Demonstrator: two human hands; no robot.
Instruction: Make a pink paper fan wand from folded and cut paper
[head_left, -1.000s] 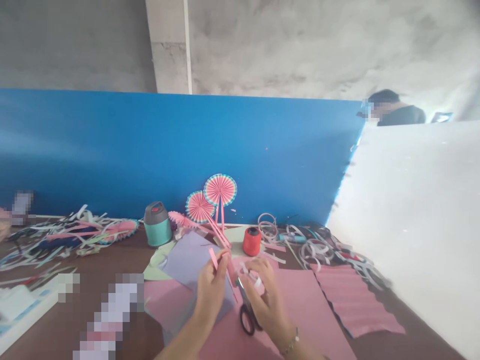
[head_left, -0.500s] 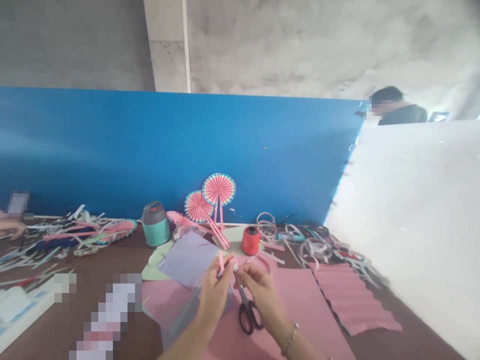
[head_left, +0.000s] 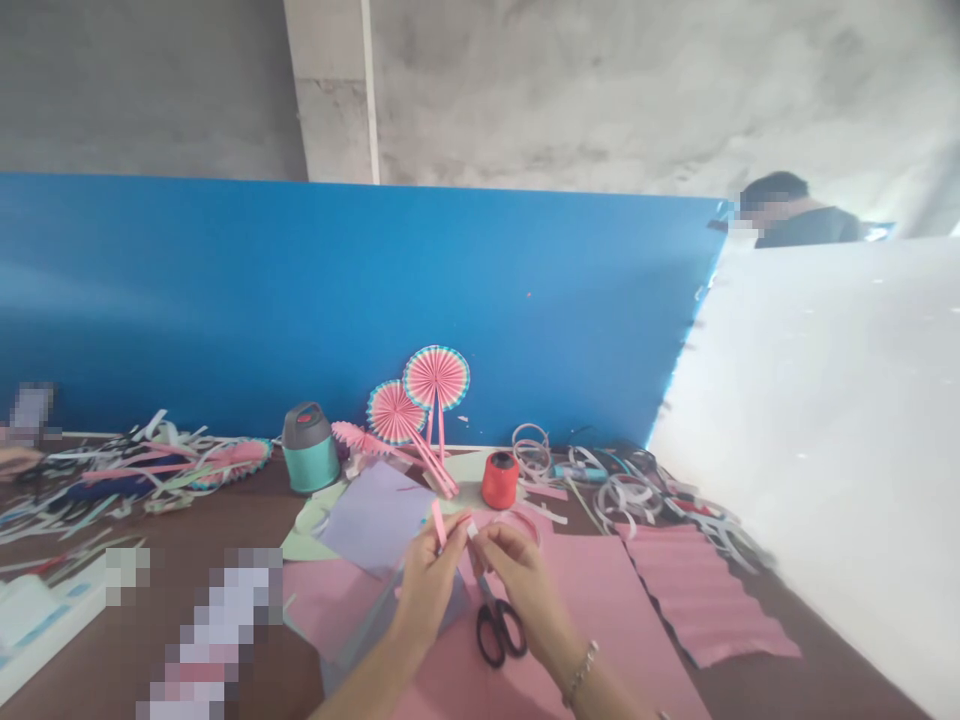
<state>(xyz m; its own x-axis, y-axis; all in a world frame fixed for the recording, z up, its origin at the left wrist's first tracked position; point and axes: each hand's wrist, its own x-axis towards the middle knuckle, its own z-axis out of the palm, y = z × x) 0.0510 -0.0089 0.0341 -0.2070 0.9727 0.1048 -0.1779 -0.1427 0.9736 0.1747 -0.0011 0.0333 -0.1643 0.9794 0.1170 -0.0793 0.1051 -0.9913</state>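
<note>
Over the pink paper sheet (head_left: pixel 592 610), my left hand (head_left: pixel 424 590) is closed, pinching a folded pink paper strip (head_left: pixel 439 522) whose end sticks up past the thumb. My right hand (head_left: pixel 525 590) is closed too, with thumb and forefinger pinched at a small white piece (head_left: pixel 473 530) at the strip's other end. Whether that piece is tape or paper I cannot make out. Black-handled scissors (head_left: pixel 491 640) lie on the pink sheet below my hands, their blades partly hidden by my right hand.
Pleated round fans (head_left: pixel 436 378) lean against the blue partition (head_left: pixel 225 300). A red spool (head_left: pixel 500 480), a teal-and-grey container (head_left: pixel 311 460) and loose strips (head_left: pixel 630 500) stand or lie behind my hands. Pleated pink paper (head_left: pixel 712 595) is at right. Another person's hand (head_left: pixel 19 460) shows far left.
My hands stay almost in place, still pinching. The pink strip's upright end has tilted slightly left, and my fingertips have shifted a little around the white piece.
</note>
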